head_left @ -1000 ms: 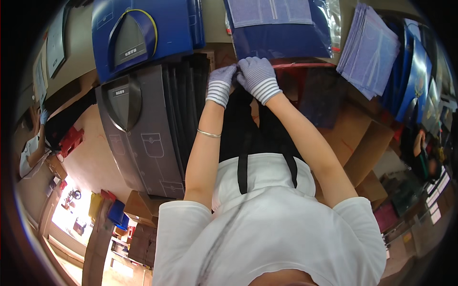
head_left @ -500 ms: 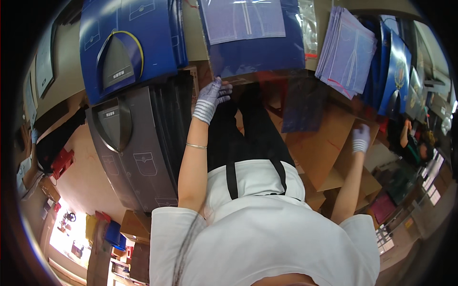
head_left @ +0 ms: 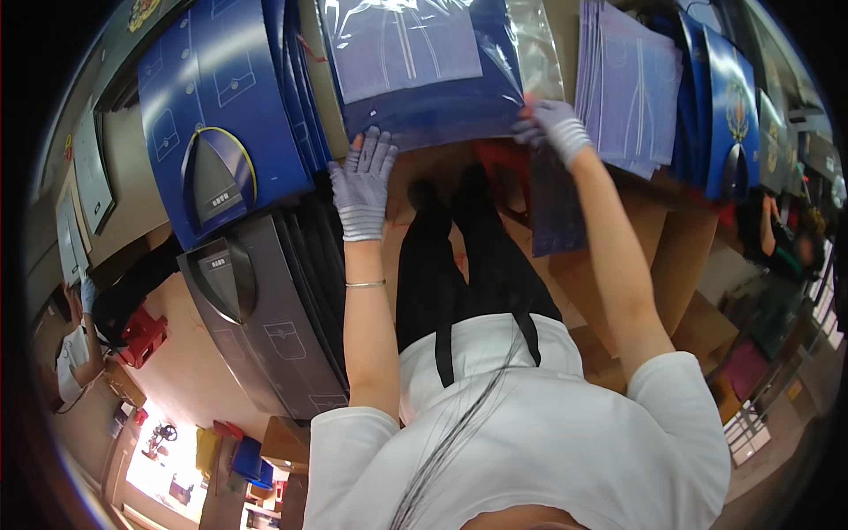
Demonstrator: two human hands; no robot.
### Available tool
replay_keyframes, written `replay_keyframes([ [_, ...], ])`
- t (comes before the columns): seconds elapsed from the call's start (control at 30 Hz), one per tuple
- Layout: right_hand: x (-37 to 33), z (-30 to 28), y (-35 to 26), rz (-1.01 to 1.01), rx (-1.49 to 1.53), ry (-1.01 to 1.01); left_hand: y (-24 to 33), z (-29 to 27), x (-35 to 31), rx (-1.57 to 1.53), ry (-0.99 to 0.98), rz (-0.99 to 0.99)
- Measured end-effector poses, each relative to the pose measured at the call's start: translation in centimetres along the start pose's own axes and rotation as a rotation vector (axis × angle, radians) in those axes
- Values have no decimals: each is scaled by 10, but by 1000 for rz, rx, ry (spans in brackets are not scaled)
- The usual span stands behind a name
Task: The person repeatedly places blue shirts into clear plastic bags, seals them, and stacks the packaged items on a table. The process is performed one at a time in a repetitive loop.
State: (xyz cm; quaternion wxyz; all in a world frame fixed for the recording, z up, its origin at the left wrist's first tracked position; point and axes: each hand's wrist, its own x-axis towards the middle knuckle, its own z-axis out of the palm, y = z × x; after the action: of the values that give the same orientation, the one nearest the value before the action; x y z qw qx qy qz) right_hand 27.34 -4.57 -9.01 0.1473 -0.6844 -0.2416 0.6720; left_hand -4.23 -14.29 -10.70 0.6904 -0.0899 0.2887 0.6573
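Back from the carton [head_left: 689,252], the half-curled right hand [head_left: 555,126], grip indiscernible, is reaching the blue package [head_left: 433,117], whose near edge the now-spread, empty left hand [head_left: 361,184] is touching.

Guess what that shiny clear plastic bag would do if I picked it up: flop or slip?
The clear plastic bag might feel slippery, because it shines. Its right side looks wrinkled, so that would probably flop. The blue sheet seen through it lies flat, so the middle may stay stiffer.
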Motion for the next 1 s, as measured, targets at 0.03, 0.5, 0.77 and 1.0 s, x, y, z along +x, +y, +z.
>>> replay_keyframes([
  [0.03,0,-15,-10,-77,-56,67,2,-2,1,56,21,16],
  [0.5,-131,-34,-116,-1464,-1034,302,13,-28,1,497,-128,-196],
  [0.77,-271,-153,-12,-673,-1371,47,-42,-43,-27,691,9,-517],
  [1.0,-31,-92,196,-320,-2265,-310,-72,25,-74,1411,-365,-163],
])
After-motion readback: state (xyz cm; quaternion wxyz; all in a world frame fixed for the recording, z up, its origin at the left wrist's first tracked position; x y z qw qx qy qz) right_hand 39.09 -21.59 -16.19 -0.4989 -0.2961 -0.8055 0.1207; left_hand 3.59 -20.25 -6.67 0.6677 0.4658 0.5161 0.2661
